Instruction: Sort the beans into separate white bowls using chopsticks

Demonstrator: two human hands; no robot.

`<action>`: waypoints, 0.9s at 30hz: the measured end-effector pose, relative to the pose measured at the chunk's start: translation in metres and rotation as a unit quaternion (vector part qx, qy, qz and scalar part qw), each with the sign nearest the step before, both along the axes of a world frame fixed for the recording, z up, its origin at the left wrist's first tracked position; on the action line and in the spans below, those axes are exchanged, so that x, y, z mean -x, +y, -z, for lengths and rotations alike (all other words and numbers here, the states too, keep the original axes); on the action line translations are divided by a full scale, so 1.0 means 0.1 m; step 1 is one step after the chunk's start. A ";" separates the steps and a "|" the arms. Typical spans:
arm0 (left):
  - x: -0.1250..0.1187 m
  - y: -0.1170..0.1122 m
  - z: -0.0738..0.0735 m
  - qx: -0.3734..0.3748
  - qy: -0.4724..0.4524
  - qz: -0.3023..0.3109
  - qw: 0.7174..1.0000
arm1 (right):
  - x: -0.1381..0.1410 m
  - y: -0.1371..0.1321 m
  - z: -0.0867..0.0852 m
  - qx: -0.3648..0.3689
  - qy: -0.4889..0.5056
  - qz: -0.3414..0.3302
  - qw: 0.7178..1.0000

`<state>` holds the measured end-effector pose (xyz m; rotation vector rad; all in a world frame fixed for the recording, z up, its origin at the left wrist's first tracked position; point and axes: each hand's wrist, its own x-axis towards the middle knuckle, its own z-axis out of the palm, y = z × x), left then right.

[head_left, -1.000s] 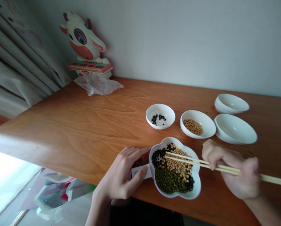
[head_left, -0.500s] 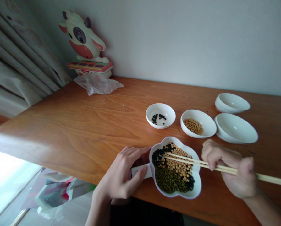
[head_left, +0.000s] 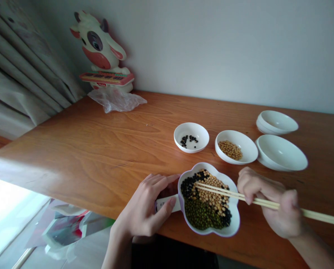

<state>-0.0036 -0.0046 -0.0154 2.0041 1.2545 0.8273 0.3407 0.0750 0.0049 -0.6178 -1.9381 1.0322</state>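
**Left hand (head_left: 144, 207) on a lobed dish (head_left: 233, 203), right hand (head_left: 276, 201) with chopsticks (head_left: 225, 192)**

Left hand: grasping, fingers and thumb closed around the flat white handle (head_left: 167, 204) of the dish, its printed marks partly covered.

Right hand: grasping, the pair of light wooden chopsticks held together, their tips side by side above the beans. Whether the tips touch any bean cannot be told.

Lobed dish: white with a purplish edge, on the near edge of the table, between the hands. Contents in patches: black beans (head_left: 188, 186) at the left and lower right, soybeans (head_left: 210, 196) through the middle, mung beans (head_left: 200, 215) at the bottom.

Beyond the dish, on the orange-brown wooden table (head_left: 99, 149), from left to right: a small white bowl (head_left: 197, 130) with a few black beans; a white bowl (head_left: 241, 144) with soybeans; a larger white bowl (head_left: 280, 152), nothing visible in it; and nested white bowls (head_left: 277, 121) at upper right.

Upper left of the frame: a cow figure (head_left: 96, 45) holding a toy keyboard (head_left: 107, 78), standing behind a crumpled plastic bag (head_left: 115, 100), with a grey curtain (head_left: 21, 56) beside it.
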 end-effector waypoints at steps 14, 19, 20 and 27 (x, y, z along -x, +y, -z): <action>0.00 0.00 -0.01 -0.002 0.002 0.000 1.000 | 0.05 0.00 0.02 -0.019 -0.012 -0.001 1.000; 0.00 0.01 0.00 0.002 0.000 0.004 1.000 | 0.04 0.00 0.06 -0.022 -0.003 0.004 1.000; 0.01 0.01 0.00 0.004 0.000 0.004 1.000 | 0.04 0.00 0.07 -0.021 0.004 0.005 1.000; 0.01 -0.01 0.02 0.008 -0.002 0.001 1.000 | -0.04 0.00 0.03 0.011 0.065 0.039 0.997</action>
